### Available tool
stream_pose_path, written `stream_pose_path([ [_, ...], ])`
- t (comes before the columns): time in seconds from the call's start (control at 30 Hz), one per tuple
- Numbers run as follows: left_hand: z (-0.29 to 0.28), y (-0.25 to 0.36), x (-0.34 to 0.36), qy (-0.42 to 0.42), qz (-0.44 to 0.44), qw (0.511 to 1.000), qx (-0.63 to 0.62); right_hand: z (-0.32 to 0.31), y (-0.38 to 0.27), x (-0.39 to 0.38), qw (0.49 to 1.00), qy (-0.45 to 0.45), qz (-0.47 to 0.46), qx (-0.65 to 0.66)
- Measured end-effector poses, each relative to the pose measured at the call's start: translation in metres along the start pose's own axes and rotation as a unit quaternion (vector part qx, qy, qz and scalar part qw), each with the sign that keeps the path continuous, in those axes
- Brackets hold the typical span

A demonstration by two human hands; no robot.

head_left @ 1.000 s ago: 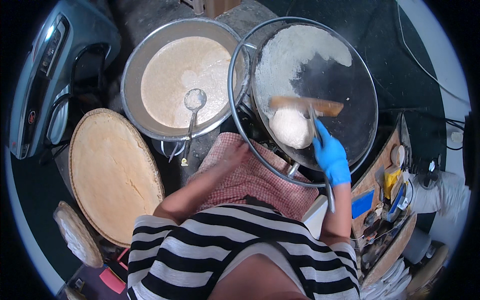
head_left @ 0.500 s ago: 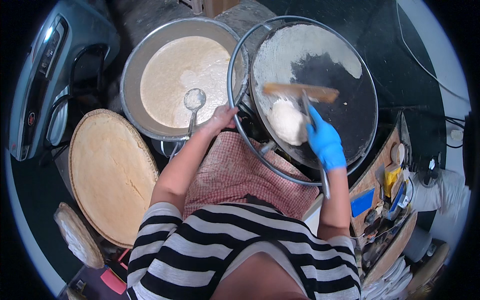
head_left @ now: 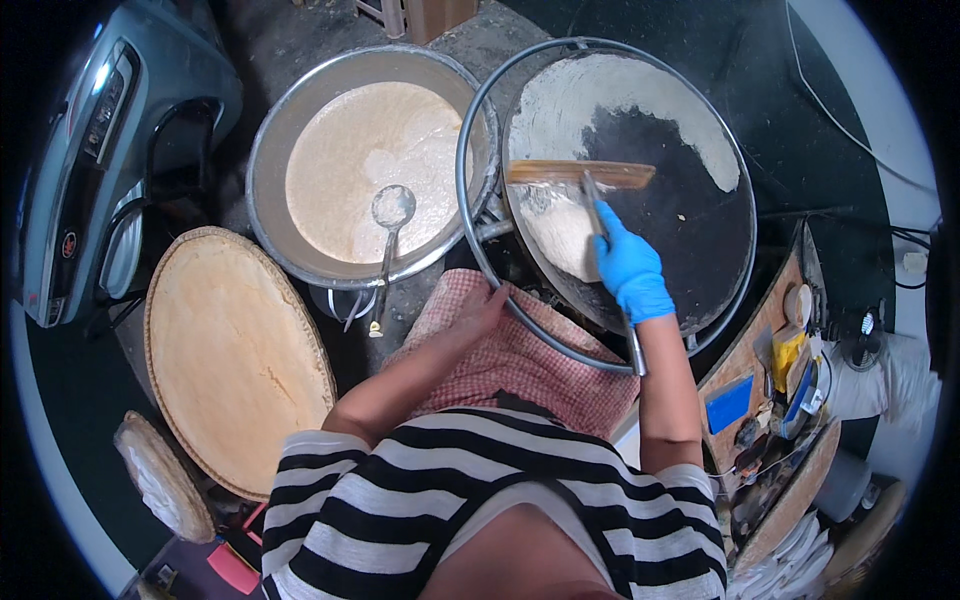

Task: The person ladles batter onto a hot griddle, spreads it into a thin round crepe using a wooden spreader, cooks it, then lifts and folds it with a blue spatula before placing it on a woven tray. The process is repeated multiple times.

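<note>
My right hand [head_left: 634, 272], in a blue glove, is closed round the metal handle of a wooden batter spreader [head_left: 610, 175]. Its wooden bar lies across the round dark griddle [head_left: 690, 245]. A thick mound of pale batter [head_left: 560, 238] rests just below the bar, left of my glove. A thin whitish layer [head_left: 600, 90] coats the griddle's far and left parts. My bare left hand [head_left: 484, 306] is at the near-left side of the metal ring [head_left: 466, 190] around the griddle, its fingers curled against it.
Left of the griddle stands a large metal pot [head_left: 262, 170] of batter, with a ladle [head_left: 393, 207] resting in it. A wide round pale flatbread stack [head_left: 235, 360] lies at the left. On the right, a cluttered board [head_left: 728, 400] holds small items. A checked cloth [head_left: 560, 375] covers my lap.
The griddle and its ring have turned clockwise. My left hand has moved nearer me along the ring. The spreader has shifted slightly left, and the batter mound looks smaller.
</note>
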State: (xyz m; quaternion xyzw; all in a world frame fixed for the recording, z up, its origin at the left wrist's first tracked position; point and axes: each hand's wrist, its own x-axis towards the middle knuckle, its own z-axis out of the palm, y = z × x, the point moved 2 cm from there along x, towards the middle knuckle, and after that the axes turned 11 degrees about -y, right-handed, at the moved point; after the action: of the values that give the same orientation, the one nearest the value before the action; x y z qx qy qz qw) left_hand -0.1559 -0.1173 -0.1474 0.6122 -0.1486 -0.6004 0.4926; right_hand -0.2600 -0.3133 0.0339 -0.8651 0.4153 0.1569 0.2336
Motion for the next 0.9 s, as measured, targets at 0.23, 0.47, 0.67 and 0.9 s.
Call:
stream_pose_path([
  [0.23,-0.043,0.027,0.042,-0.004,-0.024,1.0,-0.018,-0.002,0.026,-0.059,0.996,-0.071,0.04,-0.041],
  [0.47,-0.079,0.083,0.058,0.011,0.008,1.0,0.028,0.0,-0.004,0.0,1.0,0.014,-0.012,-0.021],
  [0.67,-0.05,0.037,0.003,-0.039,-0.01,0.995,-0.091,-0.007,0.028,-0.057,0.996,-0.067,0.052,-0.026],
  [0.9,0.003,-0.019,0.019,0.051,0.015,0.995,0.079,0.0,0.0,-0.001,1.0,0.01,-0.02,-0.004],
])
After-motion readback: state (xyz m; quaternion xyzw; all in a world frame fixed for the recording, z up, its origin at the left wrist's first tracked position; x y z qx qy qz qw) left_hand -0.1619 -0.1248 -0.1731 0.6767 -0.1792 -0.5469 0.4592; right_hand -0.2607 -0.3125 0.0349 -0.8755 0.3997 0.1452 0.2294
